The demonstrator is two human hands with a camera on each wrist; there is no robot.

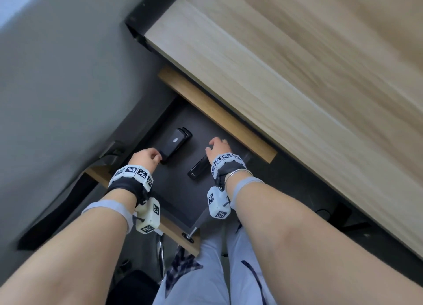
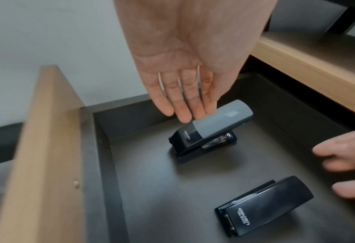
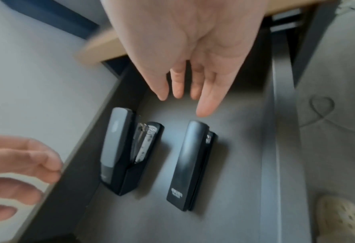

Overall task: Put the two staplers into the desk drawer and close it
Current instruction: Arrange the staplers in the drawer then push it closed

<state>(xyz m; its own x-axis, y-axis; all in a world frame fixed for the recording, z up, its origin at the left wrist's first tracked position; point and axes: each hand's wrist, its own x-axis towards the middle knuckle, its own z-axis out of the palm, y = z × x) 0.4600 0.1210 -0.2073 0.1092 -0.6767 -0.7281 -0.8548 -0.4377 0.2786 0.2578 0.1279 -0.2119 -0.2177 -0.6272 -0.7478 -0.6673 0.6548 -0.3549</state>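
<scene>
While both staplers (image 2: 205,129) (image 2: 263,208) lie in the open drawer (image 2: 102,164), hands (image 1: 146,158) (image 1: 218,148) hover empty.

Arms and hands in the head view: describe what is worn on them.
Both forearms are bare. Each wrist carries a dark strap, a ring of white blocks printed with black square markers, a white marker-covered camera box and pale blue tape. The right also wears a silver bangle.
</scene>
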